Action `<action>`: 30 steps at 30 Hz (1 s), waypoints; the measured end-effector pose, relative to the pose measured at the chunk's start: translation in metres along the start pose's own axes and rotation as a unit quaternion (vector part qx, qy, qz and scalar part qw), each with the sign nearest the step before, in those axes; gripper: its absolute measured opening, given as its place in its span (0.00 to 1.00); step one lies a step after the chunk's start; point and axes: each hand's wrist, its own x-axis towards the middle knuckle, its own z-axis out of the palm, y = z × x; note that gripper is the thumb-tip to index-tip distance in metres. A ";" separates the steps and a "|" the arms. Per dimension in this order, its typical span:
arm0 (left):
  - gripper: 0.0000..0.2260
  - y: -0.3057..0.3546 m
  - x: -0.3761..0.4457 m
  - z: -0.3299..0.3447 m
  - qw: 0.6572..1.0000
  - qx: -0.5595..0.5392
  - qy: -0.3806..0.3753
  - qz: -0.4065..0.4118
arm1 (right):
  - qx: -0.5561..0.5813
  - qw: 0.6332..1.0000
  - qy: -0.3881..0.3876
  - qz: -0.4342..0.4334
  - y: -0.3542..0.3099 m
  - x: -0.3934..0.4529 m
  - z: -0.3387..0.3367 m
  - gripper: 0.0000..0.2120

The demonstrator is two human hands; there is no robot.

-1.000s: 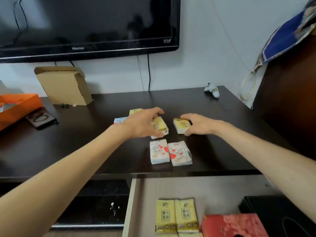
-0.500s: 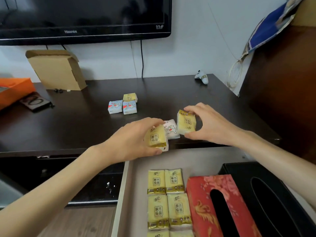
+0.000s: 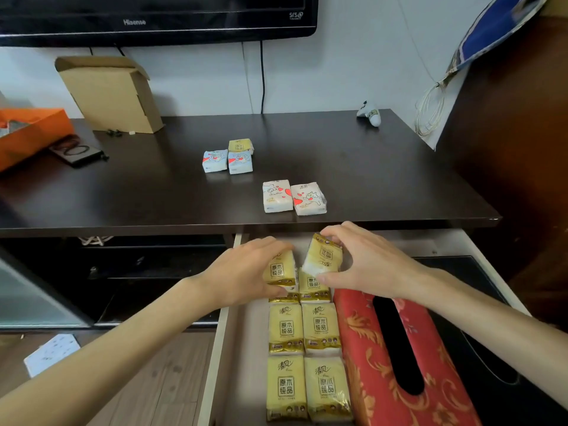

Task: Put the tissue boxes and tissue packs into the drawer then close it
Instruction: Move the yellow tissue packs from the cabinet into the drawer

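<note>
My left hand (image 3: 246, 273) grips a yellow tissue pack (image 3: 279, 269) and my right hand (image 3: 365, 262) grips another yellow tissue pack (image 3: 323, 255); both hover over the back of the open drawer (image 3: 242, 339). Inside lie two columns of yellow packs (image 3: 304, 330), a red tissue box (image 3: 396, 358) and a black tissue box (image 3: 479, 355) to its right. On the dark table (image 3: 153, 192) remain two white packs with red hearts (image 3: 293, 196) near the front edge and, further back, two pale blue packs (image 3: 227, 161) with a yellow pack (image 3: 240, 146) behind them.
A cardboard box (image 3: 113, 93) stands at the back left beside an orange box (image 3: 30, 133) and a dark flat item (image 3: 76, 152). A small white figure (image 3: 370, 113) sits at the back right. A TV (image 3: 153, 16) hangs above. A brown cabinet (image 3: 516, 149) stands right.
Both hands carried their yellow packs from the tabletop down over the drawer's back part. My view has tilted downward, showing more of the drawer.
</note>
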 end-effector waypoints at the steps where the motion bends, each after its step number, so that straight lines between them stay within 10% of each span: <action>1: 0.34 -0.002 0.003 0.004 1.000 0.004 -0.004 -0.002 | -0.021 1.000 0.004 0.005 -0.002 0.000 0.004 0.37; 23: 0.38 -0.011 0.003 0.034 0.999 0.034 -0.014 -0.013 | -0.071 0.983 -0.167 0.038 0.001 0.046 0.031 0.47; 30: 0.36 -0.009 0.001 0.036 0.999 0.015 0.018 -0.034 | -0.103 0.980 -0.168 -0.015 -0.002 0.053 0.039 0.34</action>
